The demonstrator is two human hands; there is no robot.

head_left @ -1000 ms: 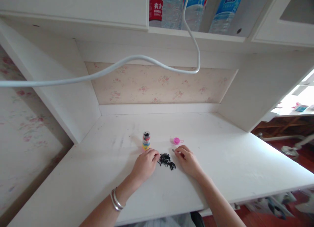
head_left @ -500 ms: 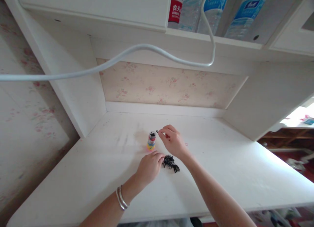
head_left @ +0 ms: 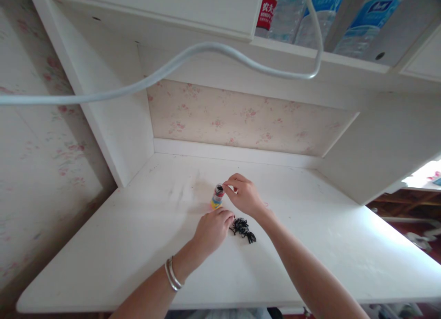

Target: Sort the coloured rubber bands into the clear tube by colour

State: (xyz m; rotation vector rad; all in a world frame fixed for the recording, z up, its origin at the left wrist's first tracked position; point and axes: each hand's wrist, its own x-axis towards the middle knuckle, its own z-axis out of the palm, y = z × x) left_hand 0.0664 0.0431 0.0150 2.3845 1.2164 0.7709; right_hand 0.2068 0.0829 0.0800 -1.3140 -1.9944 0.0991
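A small clear jar (head_left: 217, 197) stands upright on the white desk, with black bands at its mouth and bright yellow, blue and pink colours lower down. Beside its rim is my right hand (head_left: 244, 195), thumb and forefinger pinched on a small black elastic hair tie, mostly hidden by the fingertips. In front of the jar, my left hand (head_left: 213, 228) pinches at the left edge of a loose pile of black hair ties (head_left: 243, 228). A dark bit shows at its fingertips. Two silver bangles (head_left: 172, 274) circle the left wrist.
The white desk (head_left: 144, 245) carries a small pink band (head_left: 266, 204) right of my right hand. A white cable (head_left: 206, 47) hangs across the view. Overhead, a cabinet shelf (head_left: 320, 55) holds several plastic bottles (head_left: 368, 23). Side panels bound the desk.
My right hand has brought the black hair tie closer to the jar's mouth. My left hand stays by the pile. The whole view has shifted and tilted slightly.
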